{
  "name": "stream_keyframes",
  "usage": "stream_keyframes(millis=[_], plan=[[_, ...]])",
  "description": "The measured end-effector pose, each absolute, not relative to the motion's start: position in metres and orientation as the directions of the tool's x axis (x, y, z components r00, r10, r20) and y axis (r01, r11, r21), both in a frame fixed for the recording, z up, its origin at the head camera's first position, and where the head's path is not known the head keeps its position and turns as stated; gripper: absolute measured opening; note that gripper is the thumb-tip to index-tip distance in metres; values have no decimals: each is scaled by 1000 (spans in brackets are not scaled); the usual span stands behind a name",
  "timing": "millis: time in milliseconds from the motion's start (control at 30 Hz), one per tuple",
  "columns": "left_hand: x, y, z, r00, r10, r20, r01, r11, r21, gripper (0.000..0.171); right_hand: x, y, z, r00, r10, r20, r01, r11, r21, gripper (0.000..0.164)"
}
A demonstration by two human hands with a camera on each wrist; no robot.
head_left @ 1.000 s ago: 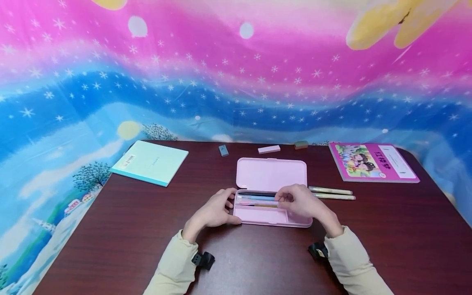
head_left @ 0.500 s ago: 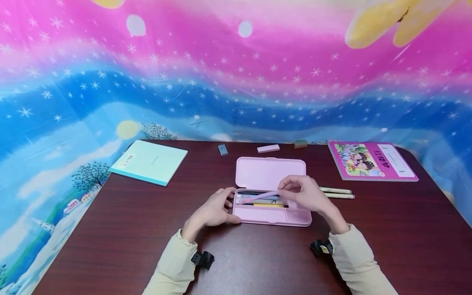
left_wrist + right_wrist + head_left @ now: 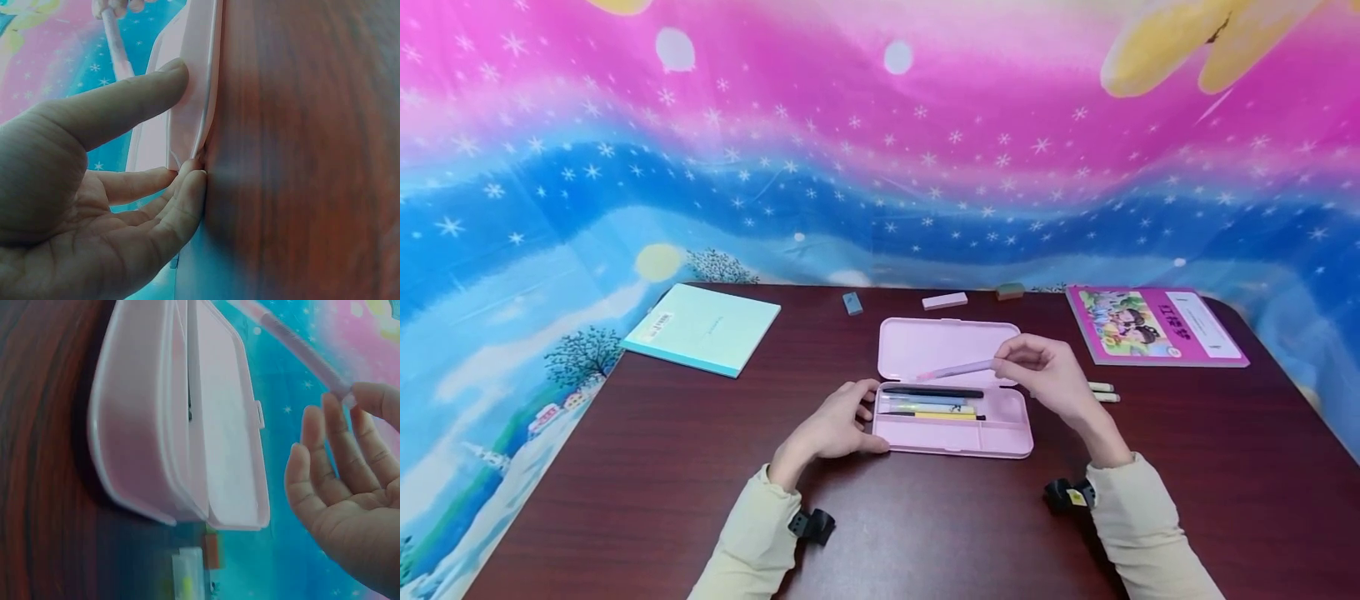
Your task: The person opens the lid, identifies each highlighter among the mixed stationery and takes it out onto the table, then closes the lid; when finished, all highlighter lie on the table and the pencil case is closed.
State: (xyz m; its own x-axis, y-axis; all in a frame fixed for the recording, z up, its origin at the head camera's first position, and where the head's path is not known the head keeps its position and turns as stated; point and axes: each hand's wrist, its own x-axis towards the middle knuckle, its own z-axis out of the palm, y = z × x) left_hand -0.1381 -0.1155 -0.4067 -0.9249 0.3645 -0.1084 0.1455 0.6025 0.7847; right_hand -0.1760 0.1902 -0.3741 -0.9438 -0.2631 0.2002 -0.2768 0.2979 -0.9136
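A pink pencil case [image 3: 1006,438] lies open on the table, its lid folded back. My left hand [image 3: 835,423] holds its left end; in the left wrist view the thumb lies along the front wall and fingertips meet the corner. Raised over the hinge side, my right hand [image 3: 1047,375] pinches one end of a purple pen [image 3: 961,368] with a pinkish tip pointing left. The right wrist view shows that pen [image 3: 303,350] between thumb and fingertips, clear of the case. Inside the case's rear compartment lie a black pen [image 3: 934,392], a yellow pencil [image 3: 943,416] and pale pens between them.
Two pale green pens [image 3: 1103,392] lie partly hidden behind my right hand. Along the back edge are a blue eraser [image 3: 852,303], a pink eraser [image 3: 945,301] and a green-brown block [image 3: 1010,292]. A mint notebook [image 3: 707,329] lies left, a pink book [image 3: 1157,327] right.
My right hand has lifted the purple pen out of the case and moved it up and right, over the lid. The pens beneath are now uncovered. My left hand stays on the case.
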Motion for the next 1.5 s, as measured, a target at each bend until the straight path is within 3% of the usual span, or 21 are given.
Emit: stream_keyframes(millis=[200, 833, 1167, 1500], plan=[[-138, -115, -405, -926, 358, -122, 133, 610, 781, 80, -172, 204, -366, -937, -217, 276, -324, 236, -916, 14], [-137, -114, -403, -930, 338, -143, 110, 629, 770, 79, -161, 270, -369, -950, -122, 286, -309, 254, -917, 7], [-137, -114, -404, -928, 343, -147, 109, 627, 771, 79, -151, 301, -379, -953, -57, 299, -289, 475, -831, 10], [-138, -116, -405, -927, 355, -122, 136, 620, 773, 76, -138, 324, -379, -973, -79, 217, -228, 479, -848, 9]])
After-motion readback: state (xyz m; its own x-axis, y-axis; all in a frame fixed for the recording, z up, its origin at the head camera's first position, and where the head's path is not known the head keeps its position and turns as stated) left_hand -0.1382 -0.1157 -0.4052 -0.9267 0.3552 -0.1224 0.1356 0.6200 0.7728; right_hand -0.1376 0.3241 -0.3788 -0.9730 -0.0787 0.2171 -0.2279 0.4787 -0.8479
